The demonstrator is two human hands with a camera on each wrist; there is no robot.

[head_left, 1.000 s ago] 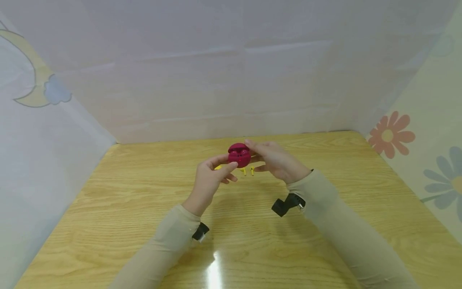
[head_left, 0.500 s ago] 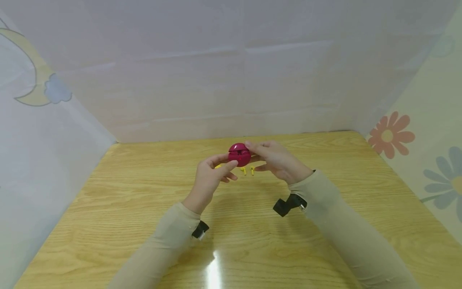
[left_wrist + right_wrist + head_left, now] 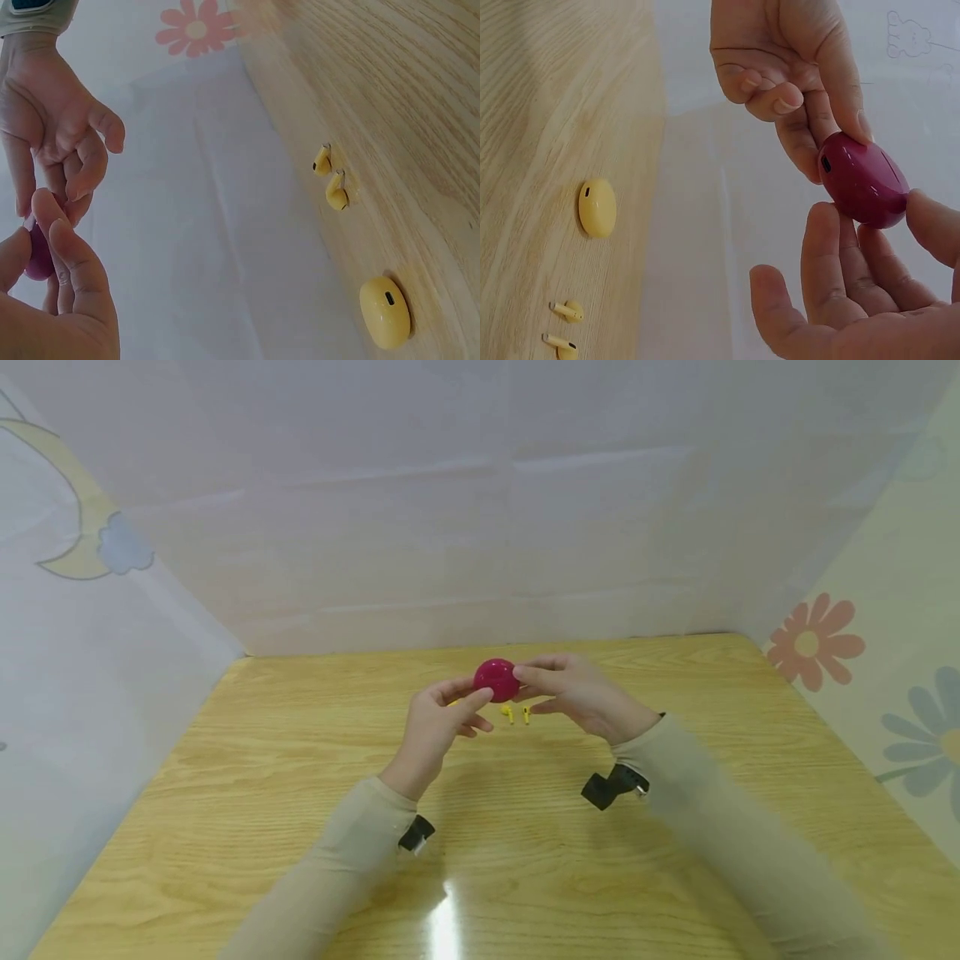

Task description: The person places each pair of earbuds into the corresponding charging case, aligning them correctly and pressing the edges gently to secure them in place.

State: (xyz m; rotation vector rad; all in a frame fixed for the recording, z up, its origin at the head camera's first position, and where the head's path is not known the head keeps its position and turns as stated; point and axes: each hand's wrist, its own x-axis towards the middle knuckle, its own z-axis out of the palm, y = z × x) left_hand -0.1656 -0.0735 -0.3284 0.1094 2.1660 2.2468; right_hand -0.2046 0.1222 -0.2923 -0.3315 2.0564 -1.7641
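A glossy crimson earbud charging case (image 3: 495, 677) is held up over the far part of the table, its lid down, and shows an oval body with a small dark port in the right wrist view. My left hand (image 3: 435, 731) pinches it from the left, thumb across its near face and fingers behind. From the right, my right hand (image 3: 588, 695) holds the opposite side between thumb and fingertips. Below the hands, two yellow earbuds (image 3: 322, 160) lie side by side on the wood. A closed yellow charging case (image 3: 598, 208) rests near them, mostly hidden by my left hand in the head view.
The wooden table (image 3: 300, 810) ends at a pale cloth backdrop (image 3: 487, 527). Printed cloth walls with a moon (image 3: 71, 502) and flowers (image 3: 806, 643) stand on both sides. Each wrist wears a black strap (image 3: 611, 783) over a beige sleeve.
The crimson case's lid stood raised a second ago, showing earbuds inside; it has swung down and is now closed. Both hands stay at the case, and the right forearm has shifted slightly rightward.
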